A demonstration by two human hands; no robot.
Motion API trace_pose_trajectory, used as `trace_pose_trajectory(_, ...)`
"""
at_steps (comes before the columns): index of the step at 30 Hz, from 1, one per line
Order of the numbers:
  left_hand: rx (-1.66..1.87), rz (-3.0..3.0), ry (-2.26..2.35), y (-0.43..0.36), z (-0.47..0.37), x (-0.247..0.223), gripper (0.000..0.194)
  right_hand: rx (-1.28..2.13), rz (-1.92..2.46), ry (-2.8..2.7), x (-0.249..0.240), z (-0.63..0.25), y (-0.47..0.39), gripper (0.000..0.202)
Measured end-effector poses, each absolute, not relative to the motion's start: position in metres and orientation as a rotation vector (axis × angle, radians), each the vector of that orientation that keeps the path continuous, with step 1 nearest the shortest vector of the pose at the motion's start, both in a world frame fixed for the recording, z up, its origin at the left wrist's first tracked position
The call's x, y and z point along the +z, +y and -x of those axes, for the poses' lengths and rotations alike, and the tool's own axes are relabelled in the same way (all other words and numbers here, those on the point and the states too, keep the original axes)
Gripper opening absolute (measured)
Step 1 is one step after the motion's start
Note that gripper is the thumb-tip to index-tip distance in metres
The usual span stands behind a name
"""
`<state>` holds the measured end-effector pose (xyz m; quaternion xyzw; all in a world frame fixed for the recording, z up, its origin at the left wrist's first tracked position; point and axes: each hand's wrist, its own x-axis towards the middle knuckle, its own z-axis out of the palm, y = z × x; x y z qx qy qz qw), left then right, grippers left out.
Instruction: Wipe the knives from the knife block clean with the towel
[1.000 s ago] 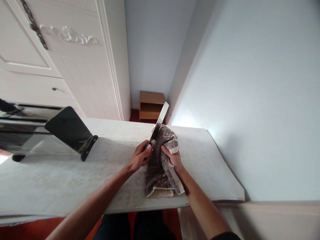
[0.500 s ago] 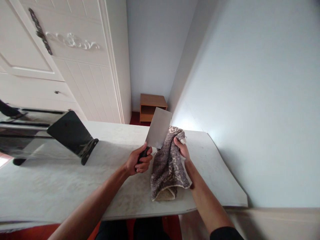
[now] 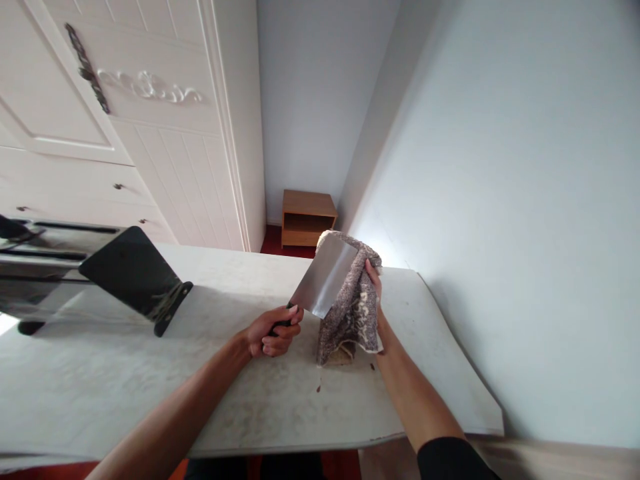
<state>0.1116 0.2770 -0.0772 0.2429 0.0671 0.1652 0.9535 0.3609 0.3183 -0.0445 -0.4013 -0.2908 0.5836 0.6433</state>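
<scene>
Fingers (image 3: 278, 343) of the left hand (image 3: 270, 332) curled closed around the black-handled cleaver (image 3: 326, 277).

A white panelled cabinet (image 3: 185, 180) fills the far left; beyond the pale table (image 3: 240, 280), a small wooden nightstand (image 3: 309, 200) sits on red floor (image 3: 273, 240) near the corner; the right wall (image 3: 500, 200) glows pale blue.

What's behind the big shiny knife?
Behind the blade is a fuzzy brown-and-cream towel, held in the right hand. The part the blade covers can't be seen.
</scene>
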Motion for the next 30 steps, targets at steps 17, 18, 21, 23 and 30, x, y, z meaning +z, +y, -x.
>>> trace_pose_trajectory(17,0.491,-0.529,0.302,0.285,-0.112,-0.071,0.042,1.956,0.906,-0.622,-0.062,-0.319,0.280,0.048)
trace_pose_trajectory(18,0.508,-0.567,0.354,0.284,-0.114,-0.071,0.047,1.956,0.915,-0.622,-0.061,-0.319,0.279,0.044)
trace_pose_trajectory(21,0.715,-0.695,0.574,0.280,-0.123,-0.069,0.052,1.879,0.958,-0.608,-0.064,-0.322,0.283,0.030)
trace_pose_trajectory(23,0.880,-0.769,0.709,0.276,-0.131,-0.066,0.051,1.814,0.961,-0.583,-0.070,-0.325,0.287,0.027)
trace_pose_trajectory(30,0.900,-0.810,0.732,0.276,-0.135,-0.068,0.048,1.716,0.976,-0.541,-0.079,-0.328,0.296,0.030)
